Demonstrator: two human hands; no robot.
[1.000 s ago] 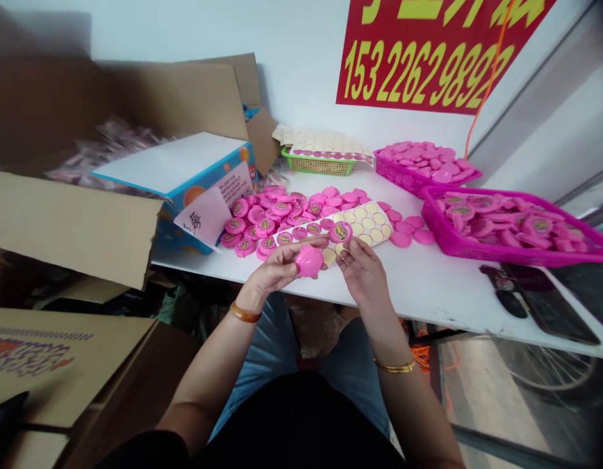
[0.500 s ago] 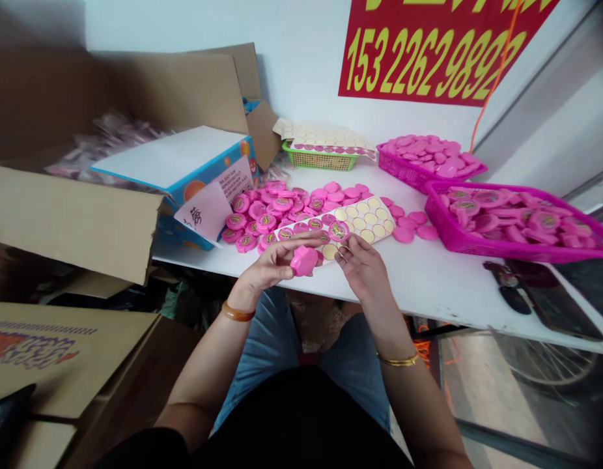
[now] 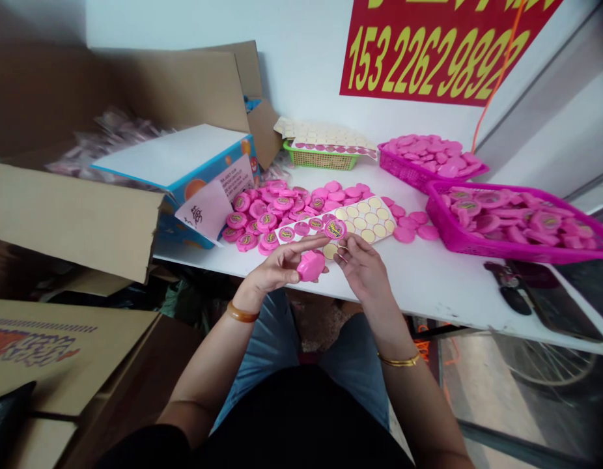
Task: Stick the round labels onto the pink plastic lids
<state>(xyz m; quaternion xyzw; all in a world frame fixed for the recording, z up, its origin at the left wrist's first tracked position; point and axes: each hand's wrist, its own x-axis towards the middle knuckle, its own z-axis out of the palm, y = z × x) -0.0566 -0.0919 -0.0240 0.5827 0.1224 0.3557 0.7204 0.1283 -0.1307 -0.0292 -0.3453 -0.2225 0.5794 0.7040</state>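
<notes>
The person sits at the front edge of the white bench (image 3: pixel 428 286) with both hands raised just above it. The left hand (image 3: pixel 277 267) is closed around a round pink case (image 3: pixel 311 265), thumb over the top and fingers beneath, so the case hangs over the bench's front edge. The right hand (image 3: pixel 363 267) is just beside the case with its fingers bent. Their tips are at the near end of a sticker sheet (image 3: pixel 364 218), but I cannot tell whether they pinch anything.

The sheet lies slantwise near the front edge. Most of its rounds are bare yellow backing, and a few pink stickers with a yellow logo, too small to read, remain at its left end. Behind it is a heap of labelled cases (image 3: pixel 272 212) showing the same logo.

Toward the right edge stands a pink basket (image 3: pixel 516 246) of cases, with a second pink basket (image 3: pixel 413 172) behind it. A green basket (image 3: pixel 321 160) of sheets stands at the back by the wall. On the wall, a red sign (image 3: pixel 428 52) shows the yellow digits "153 2262 9892".

At the left edge a blue box (image 3: pixel 179 163) carries a pink slip (image 3: pixel 206 212) with one handwritten character. An open cardboard box (image 3: pixel 77 221) stands beside it.
</notes>
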